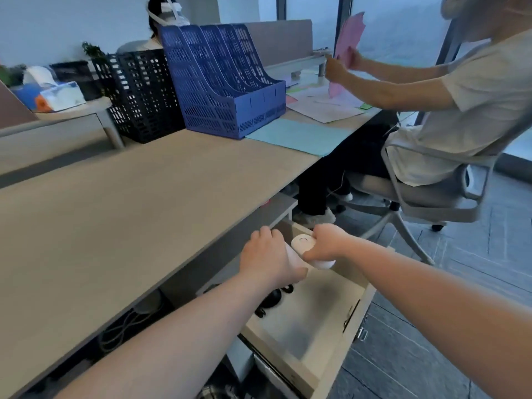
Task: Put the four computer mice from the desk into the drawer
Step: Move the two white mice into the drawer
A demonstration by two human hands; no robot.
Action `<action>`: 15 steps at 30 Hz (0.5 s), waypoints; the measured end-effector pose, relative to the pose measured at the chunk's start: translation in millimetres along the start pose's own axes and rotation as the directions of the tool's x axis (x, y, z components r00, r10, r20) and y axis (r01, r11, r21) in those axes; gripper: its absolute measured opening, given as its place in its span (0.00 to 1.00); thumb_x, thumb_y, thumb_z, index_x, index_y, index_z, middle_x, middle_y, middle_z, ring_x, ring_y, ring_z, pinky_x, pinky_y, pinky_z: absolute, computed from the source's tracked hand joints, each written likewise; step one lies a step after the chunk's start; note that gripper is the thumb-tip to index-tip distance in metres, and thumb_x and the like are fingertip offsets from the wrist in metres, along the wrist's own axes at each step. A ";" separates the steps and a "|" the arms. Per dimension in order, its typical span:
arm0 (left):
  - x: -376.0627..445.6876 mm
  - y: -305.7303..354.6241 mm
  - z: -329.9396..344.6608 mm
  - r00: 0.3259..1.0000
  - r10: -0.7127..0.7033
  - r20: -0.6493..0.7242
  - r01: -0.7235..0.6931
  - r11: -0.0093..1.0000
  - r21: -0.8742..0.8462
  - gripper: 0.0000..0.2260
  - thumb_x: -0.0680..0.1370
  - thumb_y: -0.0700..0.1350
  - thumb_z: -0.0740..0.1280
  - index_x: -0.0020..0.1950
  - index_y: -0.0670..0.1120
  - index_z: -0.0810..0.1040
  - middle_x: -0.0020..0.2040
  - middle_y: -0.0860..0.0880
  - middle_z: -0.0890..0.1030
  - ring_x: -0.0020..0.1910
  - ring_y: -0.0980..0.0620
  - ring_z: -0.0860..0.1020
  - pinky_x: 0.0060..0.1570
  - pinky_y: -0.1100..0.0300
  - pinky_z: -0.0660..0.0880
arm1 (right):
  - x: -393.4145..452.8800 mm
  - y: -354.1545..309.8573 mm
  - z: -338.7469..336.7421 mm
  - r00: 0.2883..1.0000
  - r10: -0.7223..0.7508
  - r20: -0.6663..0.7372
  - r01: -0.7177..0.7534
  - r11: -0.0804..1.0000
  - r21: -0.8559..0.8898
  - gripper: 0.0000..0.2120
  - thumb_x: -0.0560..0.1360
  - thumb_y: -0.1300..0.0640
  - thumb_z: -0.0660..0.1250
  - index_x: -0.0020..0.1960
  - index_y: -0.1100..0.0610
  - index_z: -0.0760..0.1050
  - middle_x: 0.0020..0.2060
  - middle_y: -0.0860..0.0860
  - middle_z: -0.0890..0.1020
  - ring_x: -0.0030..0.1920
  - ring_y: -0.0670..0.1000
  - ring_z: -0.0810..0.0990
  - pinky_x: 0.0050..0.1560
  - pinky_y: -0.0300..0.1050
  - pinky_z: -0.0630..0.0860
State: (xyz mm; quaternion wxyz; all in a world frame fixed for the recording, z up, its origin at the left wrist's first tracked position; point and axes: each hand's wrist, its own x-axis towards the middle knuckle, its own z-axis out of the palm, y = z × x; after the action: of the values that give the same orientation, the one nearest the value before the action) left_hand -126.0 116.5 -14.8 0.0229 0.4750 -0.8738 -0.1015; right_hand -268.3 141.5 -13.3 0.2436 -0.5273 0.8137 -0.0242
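Desk [115, 214]: we see its bare top to the left of both hands.
Drawer [316, 326]: pulled open beneath our hands.
Left hand [270, 260]: curled over a white mouse [292, 256], mostly hidden under the palm.
Right hand [328, 243]: fingers clamped on a second white mouse [305, 244], just beside the left hand.
Black mice [272, 299]: on the drawer floor, just below the left hand; we cannot count them.

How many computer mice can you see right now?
3, maybe more hidden. One white mouse is in the right hand, another white mouse is under the left hand, and a black mouse lies in the open drawer.
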 end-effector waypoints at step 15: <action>-18.8 13.3 122.6 0.954 -0.018 0.298 -0.054 0.972 0.230 0.33 0.65 0.66 0.67 0.61 0.44 0.72 0.58 0.44 0.74 0.58 0.44 0.70 0.56 0.52 0.66 | 24.7 32.8 98.8 0.966 0.014 0.257 0.043 0.976 -0.215 0.28 0.67 0.44 0.71 0.58 0.62 0.73 0.57 0.58 0.80 0.56 0.60 0.79 0.56 0.50 0.78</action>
State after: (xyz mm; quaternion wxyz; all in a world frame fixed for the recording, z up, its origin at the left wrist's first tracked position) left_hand -143.4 158.3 -131.0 -0.1649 0.4454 -0.8774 -0.0674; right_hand -262.4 156.0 -119.1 0.2874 -0.5553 0.7691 0.1322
